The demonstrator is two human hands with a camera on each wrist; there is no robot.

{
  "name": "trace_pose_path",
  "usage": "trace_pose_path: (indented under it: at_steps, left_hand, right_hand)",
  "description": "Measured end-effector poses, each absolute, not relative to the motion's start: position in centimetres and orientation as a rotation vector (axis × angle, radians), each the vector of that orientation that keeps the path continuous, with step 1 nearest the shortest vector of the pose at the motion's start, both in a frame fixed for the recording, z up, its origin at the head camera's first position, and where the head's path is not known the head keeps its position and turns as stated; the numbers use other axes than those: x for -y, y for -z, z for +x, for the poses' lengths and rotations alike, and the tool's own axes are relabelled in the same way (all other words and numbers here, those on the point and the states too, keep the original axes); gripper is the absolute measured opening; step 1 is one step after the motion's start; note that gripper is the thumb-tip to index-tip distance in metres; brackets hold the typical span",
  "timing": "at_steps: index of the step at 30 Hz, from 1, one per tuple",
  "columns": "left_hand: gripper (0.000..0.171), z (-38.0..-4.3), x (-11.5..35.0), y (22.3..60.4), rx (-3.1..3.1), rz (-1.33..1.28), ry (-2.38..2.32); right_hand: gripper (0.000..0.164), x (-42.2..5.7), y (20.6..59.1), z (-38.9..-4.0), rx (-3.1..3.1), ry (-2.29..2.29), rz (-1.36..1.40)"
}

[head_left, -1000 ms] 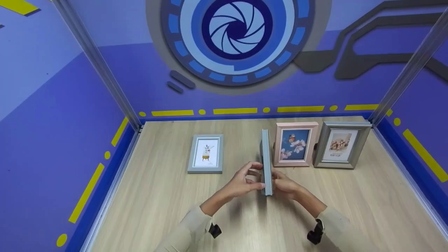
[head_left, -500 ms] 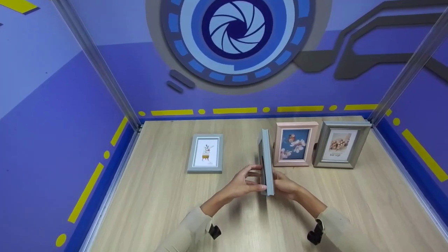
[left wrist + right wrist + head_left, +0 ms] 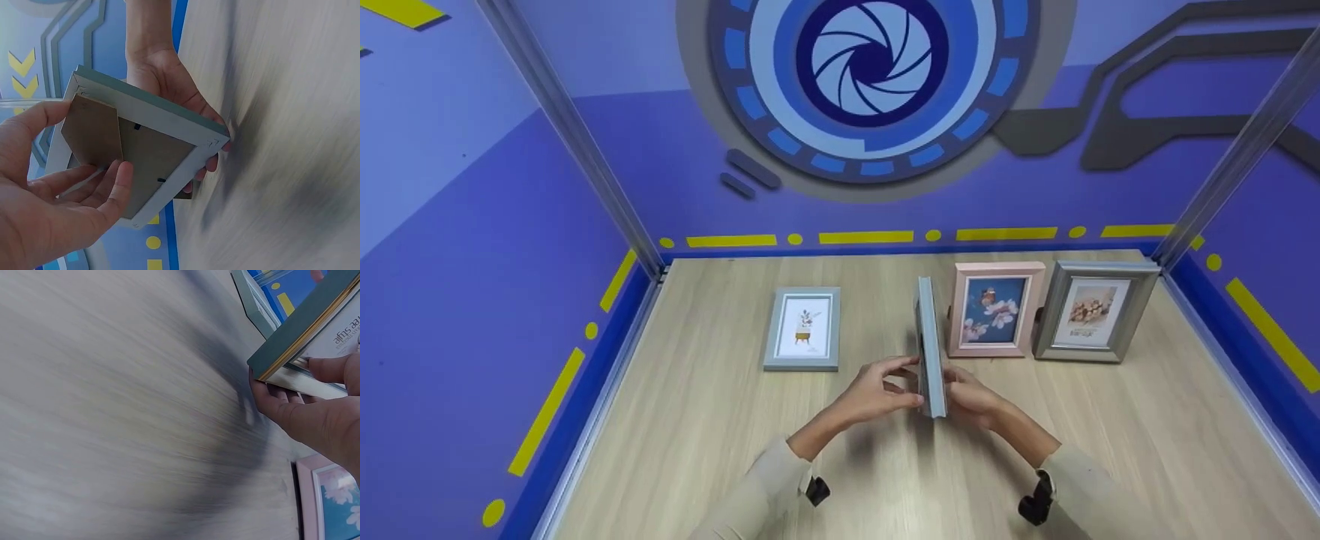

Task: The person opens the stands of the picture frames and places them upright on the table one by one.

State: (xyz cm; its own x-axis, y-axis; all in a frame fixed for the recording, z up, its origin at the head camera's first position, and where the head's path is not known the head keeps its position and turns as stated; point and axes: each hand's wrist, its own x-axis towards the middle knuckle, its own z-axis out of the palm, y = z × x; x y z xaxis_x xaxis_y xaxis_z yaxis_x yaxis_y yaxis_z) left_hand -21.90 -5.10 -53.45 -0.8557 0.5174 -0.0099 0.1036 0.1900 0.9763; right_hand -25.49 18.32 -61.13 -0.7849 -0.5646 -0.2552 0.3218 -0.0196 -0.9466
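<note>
Head view, landmark: pink frame [image 3: 990, 311]. Left-hand grip [image 3: 874, 390]: left of the pink frame and nearer the person, thumb and fingers bent round the brown back stand [image 3: 93, 132] of the held frame [image 3: 930, 337]. Left wrist view puts the thumb at one end of this stand, fingertips at the opposite end. Right-hand grip [image 3: 971, 394]: directly on the person's side of the pink frame, also grasping the held frame; right wrist view has the thumb on its face, and left wrist view has fingertips past the edge that faces the desk [image 3: 720, 450].

Held frame: grey-blue, seen edge-on, just left of the pink frame, tilted a little. Back turned left, printed face turned toward the pink frame's side. Contact with the desk: cannot tell.

Pink frame itself: upright, blossoms on blue inside. Silver-grey frame [image 3: 1096, 311]: upright, just right of the pink frame, brownish print. Flat frame [image 3: 802, 328]: grey-blue, lying face up well left of the pink frame, plant in a mustard pot shown.

Beige sleeves [image 3: 761, 487] at both wrists, nearer the person than the pink frame. Blue-purple back wall [image 3: 825, 214] with yellow dashes: behind the pink frame.
</note>
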Motion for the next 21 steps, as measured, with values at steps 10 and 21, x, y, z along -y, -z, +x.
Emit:
trace_pose_path:
  at_steps: [10,21]
  left_hand:
    - [0.054,-22.3,5.9,53.4,-2.302,0.662,-1.653]
    - [0.055,-23.6,7.9,53.6,-2.298,0.784,-1.497]
  right_hand:
    - [0.058,-18.5,61.4,-25.6,-1.611,1.89,-0.283]
    - [0.044,-18.9,61.3,-25.4,-1.605,1.845,-0.258]
